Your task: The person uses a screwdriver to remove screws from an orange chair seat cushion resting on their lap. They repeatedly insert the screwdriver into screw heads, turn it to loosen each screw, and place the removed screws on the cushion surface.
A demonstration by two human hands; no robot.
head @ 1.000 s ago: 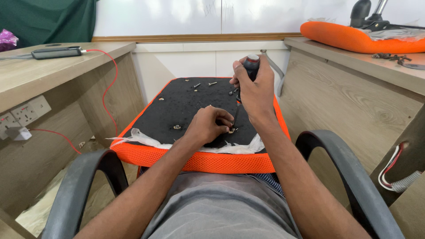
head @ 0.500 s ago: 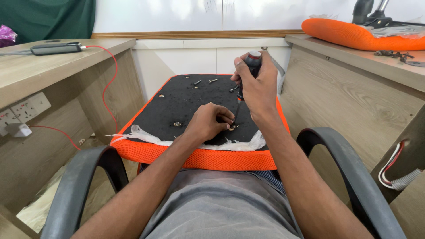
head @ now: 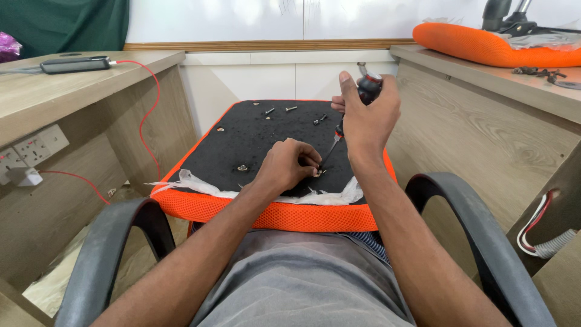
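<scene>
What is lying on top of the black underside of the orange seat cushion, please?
On the seat cushion lie loose screws; the left hand rests there, meeting the screwdriver tip. The fitting under its fingers is mostly covered.

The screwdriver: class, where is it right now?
In the head view, the screwdriver is gripped in the right hand, right of centre, slanting down to a screw beside the left hand on the black seat underside.

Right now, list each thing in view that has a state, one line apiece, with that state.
Right hand: closed around the screwdriver handle.
Left hand: fingers pinched at the small fitting by the tip.
Screwdriver: tilted, tip down on the seat underside.
Seat cushion: upside down across the lap, black side up.
Loose screws: lying free near the far edge.
Wall plug: plugged into the socket.
</scene>
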